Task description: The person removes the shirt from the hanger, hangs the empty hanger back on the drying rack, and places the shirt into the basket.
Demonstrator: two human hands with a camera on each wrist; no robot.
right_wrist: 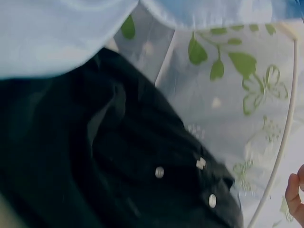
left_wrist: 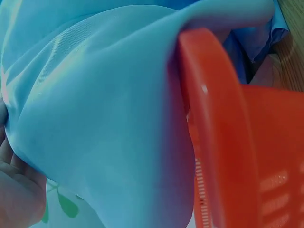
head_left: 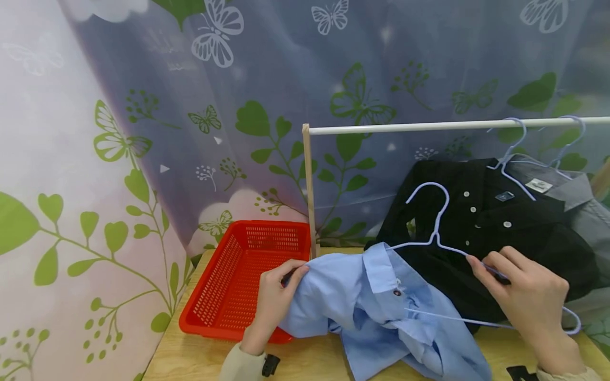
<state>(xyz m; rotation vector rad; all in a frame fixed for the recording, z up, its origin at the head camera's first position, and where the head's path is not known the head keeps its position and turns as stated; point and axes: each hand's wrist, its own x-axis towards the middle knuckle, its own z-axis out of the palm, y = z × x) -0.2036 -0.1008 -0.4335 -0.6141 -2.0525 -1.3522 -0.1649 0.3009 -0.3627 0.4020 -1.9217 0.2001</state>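
A light blue shirt (head_left: 333,286) hangs partly on a lavender hanger (head_left: 436,238), whose left arm goes in at the collar while its right arm is bare. My left hand (head_left: 276,296) pinches the shirt at its left shoulder; the left wrist view shows that hand (left_wrist: 19,190) at the fabric's edge. With thumb and fingers my right hand (head_left: 524,296) grips the hanger's right arm. At the right edge of the right wrist view some fingers (right_wrist: 295,194) show beside the pale hanger bar (right_wrist: 285,128). The shirt's lower part droops over the table.
A red plastic basket (head_left: 238,264) stands left on the wooden table (head_left: 176,349), close to the shirt. Behind, a white rail (head_left: 405,128) on a wooden post (head_left: 310,190) carries a black shirt (head_left: 443,211) and a grey shirt (head_left: 591,217) on hangers. A patterned curtain (head_left: 267,63) backs everything.
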